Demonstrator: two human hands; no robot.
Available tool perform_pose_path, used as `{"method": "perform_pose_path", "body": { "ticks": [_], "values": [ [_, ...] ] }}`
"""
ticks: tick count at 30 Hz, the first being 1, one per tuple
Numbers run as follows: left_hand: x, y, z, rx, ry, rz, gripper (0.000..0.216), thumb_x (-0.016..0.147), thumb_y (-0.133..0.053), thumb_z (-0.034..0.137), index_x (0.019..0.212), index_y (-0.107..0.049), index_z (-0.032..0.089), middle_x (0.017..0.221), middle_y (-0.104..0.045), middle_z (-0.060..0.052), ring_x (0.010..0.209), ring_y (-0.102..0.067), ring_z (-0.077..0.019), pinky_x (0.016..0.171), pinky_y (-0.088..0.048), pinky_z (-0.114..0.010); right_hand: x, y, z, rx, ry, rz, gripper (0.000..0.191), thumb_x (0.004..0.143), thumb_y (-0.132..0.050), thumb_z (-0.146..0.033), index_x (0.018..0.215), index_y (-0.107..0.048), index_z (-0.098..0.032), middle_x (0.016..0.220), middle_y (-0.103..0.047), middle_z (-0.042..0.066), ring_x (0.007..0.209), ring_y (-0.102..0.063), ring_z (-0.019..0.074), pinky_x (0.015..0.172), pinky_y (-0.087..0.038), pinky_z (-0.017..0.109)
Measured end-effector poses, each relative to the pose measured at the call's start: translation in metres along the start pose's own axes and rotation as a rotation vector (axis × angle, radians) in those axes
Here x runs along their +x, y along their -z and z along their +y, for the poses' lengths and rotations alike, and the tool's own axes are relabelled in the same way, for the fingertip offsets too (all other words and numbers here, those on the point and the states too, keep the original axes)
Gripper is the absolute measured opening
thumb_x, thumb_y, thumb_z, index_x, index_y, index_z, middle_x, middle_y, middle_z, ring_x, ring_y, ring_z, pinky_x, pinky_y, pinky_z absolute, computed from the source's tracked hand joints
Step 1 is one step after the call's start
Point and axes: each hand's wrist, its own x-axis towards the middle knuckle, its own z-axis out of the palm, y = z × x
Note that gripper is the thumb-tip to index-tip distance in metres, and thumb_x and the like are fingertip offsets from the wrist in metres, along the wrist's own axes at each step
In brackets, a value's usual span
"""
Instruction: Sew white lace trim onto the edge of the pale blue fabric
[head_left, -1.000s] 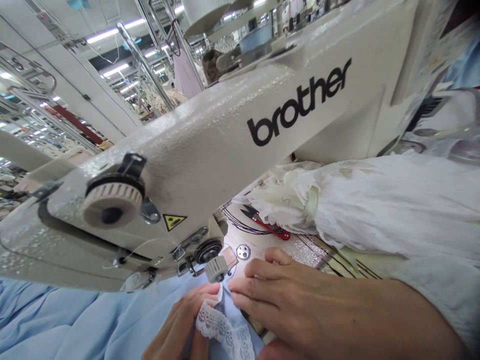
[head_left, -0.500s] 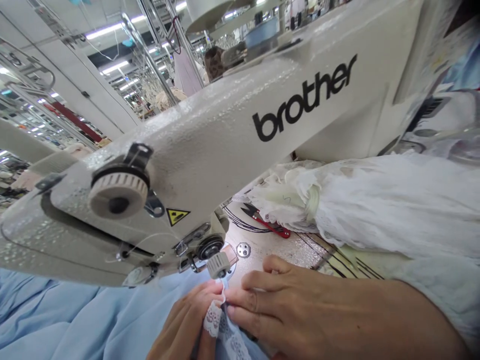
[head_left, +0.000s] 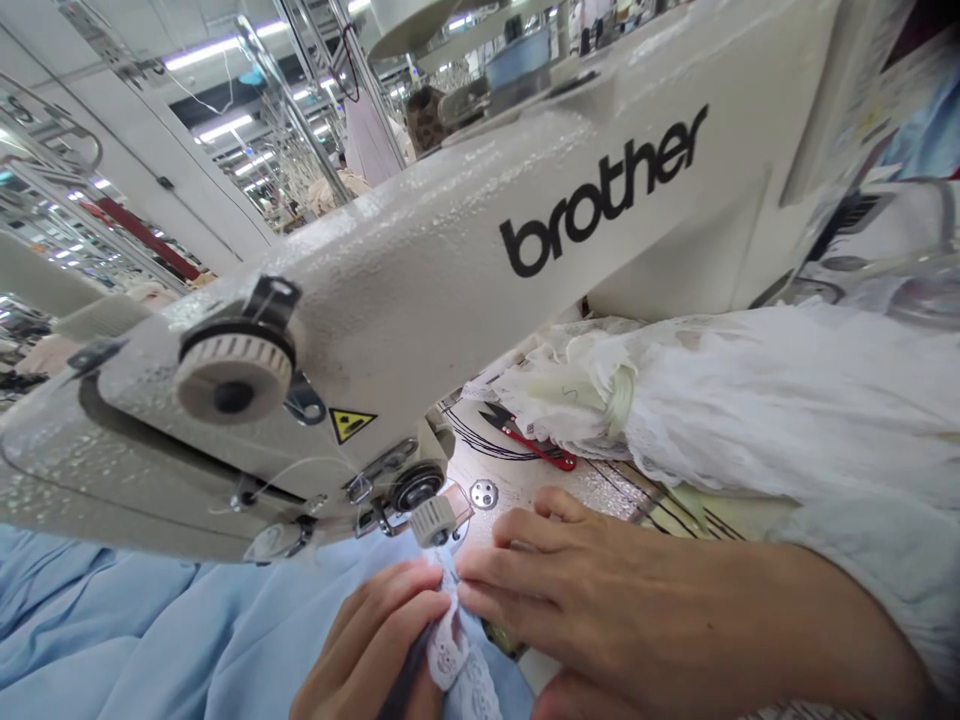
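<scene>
Spreading across the lower left of the view, a pale blue woven fabric [head_left: 127,630] lies in soft folds beneath a cream-white cast-metal sewing machine head [head_left: 420,300] bearing the black "brother" logo. Along the underside of this head, from left to right, are a ribbed cream dial [head_left: 232,375], a yellow triangular warning label [head_left: 351,424], a dark round thread-tension assembly [head_left: 416,487] and a small ribbed cream knob [head_left: 433,522].

Below that knob, the left hand [head_left: 367,640] and the right hand [head_left: 607,610] stand close together, with their fingertips meeting on a narrow white scalloped lace trim [head_left: 457,660]. Both hands pinch the trim, which runs down from between them along the blue fabric, just below the machine head. The needle area is hidden from this view.

Farther right, a round perforated steel plate [head_left: 484,494] is set into a speckled tabletop [head_left: 600,490]. Red-handled thread snips [head_left: 536,443] with black blades rest on the tabletop, just beside a heaped white gathered lace-edged fabric [head_left: 765,400], which extends to the right edge of the view. A pale blue sleeve [head_left: 862,590] covers the right arm above the bare forearm.
</scene>
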Motion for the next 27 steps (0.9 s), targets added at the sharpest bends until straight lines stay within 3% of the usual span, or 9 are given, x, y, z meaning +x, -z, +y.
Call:
{"method": "perform_pose_path", "body": {
  "ticks": [4, 8, 10, 15, 22, 27],
  "values": [
    [0.004, 0.006, -0.006, 0.004, -0.089, -0.068, 0.028, 0.082, -0.061, 0.021, 0.11, -0.062, 0.02, 0.114, -0.066, -0.003, 0.109, -0.061, -0.0117, 0.099, -0.044, -0.017, 0.002, 0.002, -0.001, 0.027, -0.047, 0.007, 0.036, 0.097, -0.048, -0.048, 0.101, -0.061, -0.015, 0.104, -0.063, 0.005, 0.097, -0.052, 0.0204, 0.082, -0.034, 0.036],
    [0.007, 0.003, 0.003, -0.107, 0.112, 0.039, 0.016, 0.09, -0.054, 0.018, 0.102, -0.062, 0.024, 0.106, -0.066, 0.001, 0.101, -0.062, -0.0091, 0.093, -0.047, -0.016, 0.004, 0.003, -0.001, 0.052, -0.042, 0.013, 0.033, 0.098, -0.048, -0.046, 0.092, -0.061, -0.016, 0.099, -0.061, 0.003, 0.093, -0.051, 0.0196, 0.08, -0.032, 0.036],
    [0.008, 0.002, 0.007, -0.129, 0.142, 0.042, 0.017, 0.088, -0.056, 0.015, 0.101, -0.062, 0.024, 0.103, -0.066, 0.002, 0.096, -0.063, -0.008, 0.09, -0.048, -0.015, 0.004, 0.002, -0.001, 0.05, -0.027, 0.019, 0.033, 0.098, -0.047, -0.046, 0.09, -0.061, -0.016, 0.098, -0.06, 0.003, 0.092, -0.05, 0.0194, 0.079, -0.032, 0.036],
    [0.008, 0.004, 0.006, -0.077, 0.094, 0.019, 0.022, 0.084, -0.059, 0.013, 0.103, -0.061, 0.024, 0.105, -0.066, 0.001, 0.098, -0.063, -0.0088, 0.092, -0.047, -0.015, 0.004, -0.003, -0.002, 0.041, -0.051, 0.019, 0.038, 0.097, -0.046, -0.05, 0.104, -0.058, -0.014, 0.1, -0.061, 0.007, 0.093, -0.05, 0.0214, 0.08, -0.035, 0.036],
    [0.006, 0.007, -0.003, 0.043, -0.108, -0.056, 0.034, 0.078, -0.056, 0.006, 0.108, -0.064, 0.02, 0.105, -0.067, -0.005, 0.1, -0.062, -0.0141, 0.088, -0.053, -0.022, 0.005, -0.004, -0.007, 0.004, -0.048, -0.01, 0.047, 0.098, -0.044, -0.05, 0.114, -0.058, -0.007, 0.105, -0.061, 0.012, 0.095, -0.052, 0.0235, 0.084, -0.037, 0.038],
    [0.004, 0.004, 0.004, 0.03, -0.034, -0.018, 0.038, 0.08, -0.048, 0.001, 0.108, -0.064, 0.022, 0.109, -0.063, -0.006, 0.105, -0.059, -0.0151, 0.089, -0.052, -0.026, 0.004, -0.005, -0.009, -0.056, -0.025, 0.022, 0.049, 0.097, -0.047, -0.049, 0.116, -0.057, -0.005, 0.104, -0.061, 0.01, 0.096, -0.052, 0.0229, 0.083, -0.037, 0.038]
  ]
}}
